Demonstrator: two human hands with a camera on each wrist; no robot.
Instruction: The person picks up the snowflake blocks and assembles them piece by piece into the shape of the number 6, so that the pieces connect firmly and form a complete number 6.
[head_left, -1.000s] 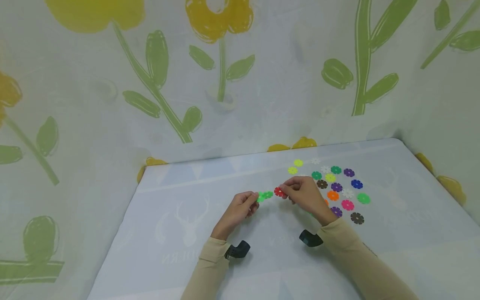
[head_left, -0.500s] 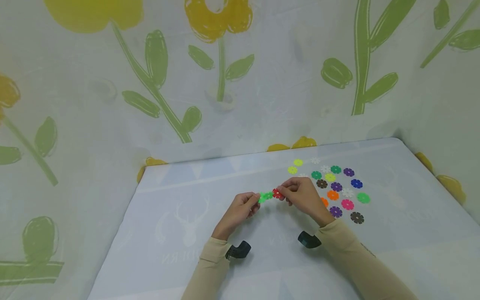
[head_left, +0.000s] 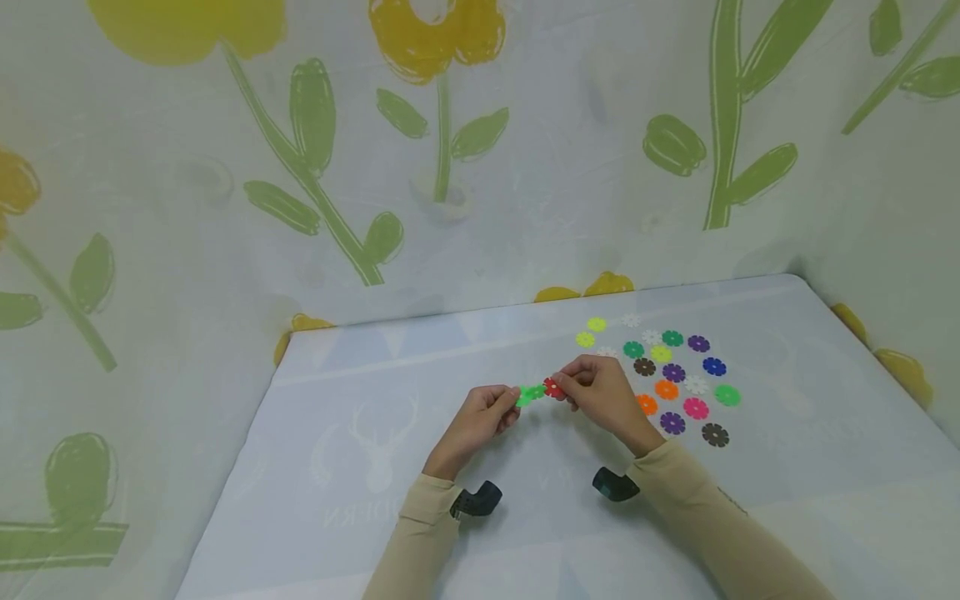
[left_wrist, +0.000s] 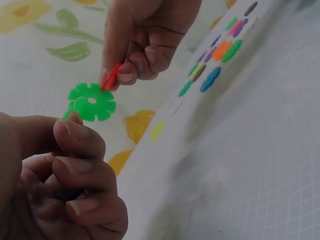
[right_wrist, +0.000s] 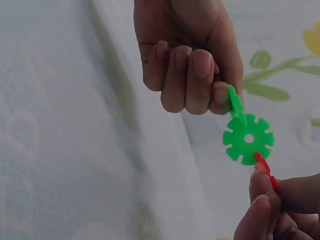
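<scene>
My left hand (head_left: 483, 412) pinches a green notched flower disc (right_wrist: 235, 101) between thumb and forefinger. Slotted crosswise into it is a second green flower disc (right_wrist: 248, 139), with a round hole at its centre and notches round its rim. A red flower disc (head_left: 553, 387) is pinched in my right hand (head_left: 603, 396). In the right wrist view the red disc stands edge-on, its tip at a notch of the second green disc. Both hands hold the pieces above the white table (head_left: 420, 500), and fingers cover parts of the outer discs.
To the right of my right hand, several loose flower discs lie spread flat, among them a pink disc (head_left: 696, 408), a blue disc (head_left: 714, 367) and a brown disc (head_left: 715, 435). A flower-printed curtain (head_left: 525, 167) stands behind the table.
My right hand has moved a little left, bringing the red disc from a short gap away up against the second green disc. My left hand has stayed almost still.
</scene>
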